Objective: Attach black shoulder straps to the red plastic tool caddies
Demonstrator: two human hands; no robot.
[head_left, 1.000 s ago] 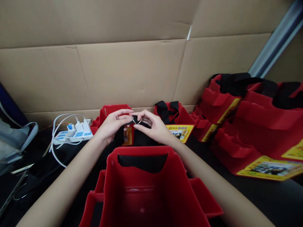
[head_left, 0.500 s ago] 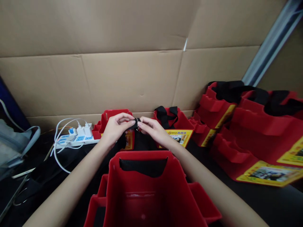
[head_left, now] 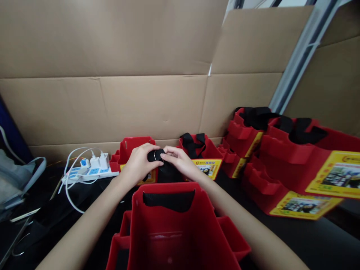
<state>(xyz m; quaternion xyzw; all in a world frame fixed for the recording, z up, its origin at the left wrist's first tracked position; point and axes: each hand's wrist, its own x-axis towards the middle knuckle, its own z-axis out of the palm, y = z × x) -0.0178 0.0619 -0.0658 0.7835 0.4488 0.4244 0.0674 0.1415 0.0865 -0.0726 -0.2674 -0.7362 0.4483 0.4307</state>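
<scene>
The head view shows a black woven strap (head_left: pixel 157 155) with a thin silver metal ring (head_left: pixel 155 156) on it, bunched into a small dark lump just above the far rim of the open red fabric tool bag (head_left: pixel 171 225) nearest the person. The left hand (head_left: pixel 140 163) curls around the strap from the left, fingers closed over it. The right hand (head_left: pixel 180 160) meets it from the right, thumb and forefinger pinched on the same strap, the two hands touching. Both forearms reach forward on either side of the bag. A white power strip (head_left: pixel 90 171) lies on the dark worktop (head_left: pixel 323 240) to the left.
</scene>
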